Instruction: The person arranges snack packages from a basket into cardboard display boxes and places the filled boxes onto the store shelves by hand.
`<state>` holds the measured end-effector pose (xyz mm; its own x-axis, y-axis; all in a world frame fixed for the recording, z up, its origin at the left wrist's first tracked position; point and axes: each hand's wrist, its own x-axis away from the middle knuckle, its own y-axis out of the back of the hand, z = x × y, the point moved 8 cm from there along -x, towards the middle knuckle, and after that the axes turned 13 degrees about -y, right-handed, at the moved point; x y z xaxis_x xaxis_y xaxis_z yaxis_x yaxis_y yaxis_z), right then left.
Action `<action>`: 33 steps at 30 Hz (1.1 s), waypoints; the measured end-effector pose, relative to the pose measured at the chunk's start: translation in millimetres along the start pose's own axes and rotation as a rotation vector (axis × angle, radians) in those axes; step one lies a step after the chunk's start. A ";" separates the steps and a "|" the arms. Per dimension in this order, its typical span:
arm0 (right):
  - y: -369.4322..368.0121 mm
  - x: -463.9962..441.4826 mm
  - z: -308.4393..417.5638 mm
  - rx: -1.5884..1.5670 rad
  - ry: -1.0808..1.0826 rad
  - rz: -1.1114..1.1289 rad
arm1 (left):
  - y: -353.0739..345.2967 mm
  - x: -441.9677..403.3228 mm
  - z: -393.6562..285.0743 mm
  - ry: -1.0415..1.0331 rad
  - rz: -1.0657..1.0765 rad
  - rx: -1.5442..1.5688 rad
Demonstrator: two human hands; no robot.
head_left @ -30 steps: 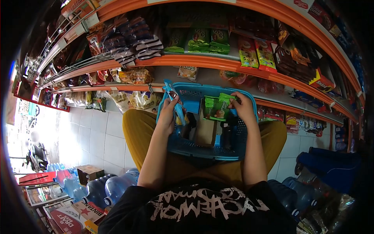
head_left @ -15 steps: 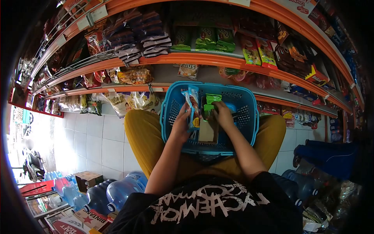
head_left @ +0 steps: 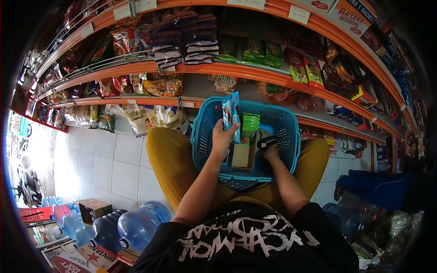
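Note:
A blue plastic basket (head_left: 199, 154) with perforated sides rests between my bent legs. My left hand (head_left: 222, 136) is closed around slim blue-and-white snack packets (head_left: 231, 113), held upright over the basket's left part. My right hand (head_left: 271, 154) reaches into the right side, closed on a black tool (head_left: 266, 143) with a looped handle; its exact kind is unclear and the fingers are partly hidden. Between the hands, green packets (head_left: 250, 123) stand at the far end of a small open cardboard box (head_left: 241, 156). Nothing touches those packets from my left hand.
Orange-edged shelves (head_left: 218, 68) full of packaged snacks curve across the front, close beyond the basket. Large blue water bottles (head_left: 136, 227) and a brown carton (head_left: 94, 210) stand behind me at left. A dark blue item (head_left: 378, 189) lies at right on the tiled floor (head_left: 123, 157).
My right hand has left the green packets and moved down and right to the black tool. The blue packets in my left hand are raised and shifted slightly right. The view has shifted a little.

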<state>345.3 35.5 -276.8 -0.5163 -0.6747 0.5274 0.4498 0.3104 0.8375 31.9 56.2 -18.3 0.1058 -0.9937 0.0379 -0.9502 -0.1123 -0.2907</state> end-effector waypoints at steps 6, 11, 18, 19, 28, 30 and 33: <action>70.9 84.6 42.7 -0.585 -0.019 0.353 | -0.4 -2.5 15.3 0.110 -0.040 0.259; 150.3 192.1 78.0 -0.999 -0.078 0.511 | -7.0 -3.5 26.3 0.270 -0.003 0.434; 183.2 280.1 127.1 -1.134 0.423 1.047 | -24.7 6.2 11.6 0.375 0.171 0.337; 178.5 277.5 126.2 -1.067 0.417 1.035 | -27.6 7.5 8.3 0.371 0.200 0.351; 192.2 283.5 119.0 -1.129 0.428 0.890 | -22.1 -1.2 -5.3 -0.327 0.375 -0.633; 192.0 290.2 119.1 -0.940 0.491 0.872 | -11.7 -1.1 -4.7 -0.349 0.256 -0.907; 183.7 295.8 121.4 -0.890 0.482 0.894 | -12.0 -0.7 -9.6 -0.430 0.223 -0.954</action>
<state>186.7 -25.8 50.5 0.4218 -0.6949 0.5824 0.9058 0.3515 -0.2367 40.4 58.4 -5.6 -0.1814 -0.9305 -0.3182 -0.7775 -0.0624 0.6258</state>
